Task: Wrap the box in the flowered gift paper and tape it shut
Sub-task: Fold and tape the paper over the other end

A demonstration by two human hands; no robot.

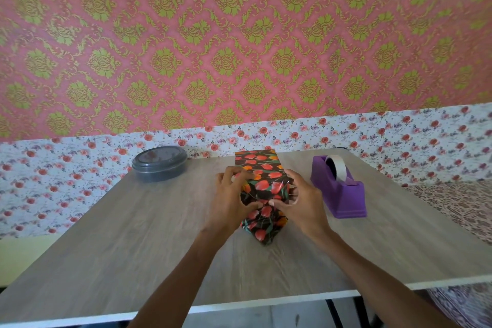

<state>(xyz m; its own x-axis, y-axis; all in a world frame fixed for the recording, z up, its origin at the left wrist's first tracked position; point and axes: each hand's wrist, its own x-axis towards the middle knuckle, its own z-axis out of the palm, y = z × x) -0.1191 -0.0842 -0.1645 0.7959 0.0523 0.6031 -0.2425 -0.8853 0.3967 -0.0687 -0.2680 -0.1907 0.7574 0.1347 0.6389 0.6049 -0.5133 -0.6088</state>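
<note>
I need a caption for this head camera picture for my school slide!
Both hands, left hand and right hand, fold flowered paper over the box beside a purple tape dispenser.

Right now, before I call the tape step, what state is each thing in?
box, lying on the table, covered in flowered paper, near end only partly folded
left hand, grips the box's left side, thumb on the end fold
right hand, grips the box's right side, thumb on the end fold
tape dispenser, upright, roll loaded, untouched
grey container, lid on
</note>
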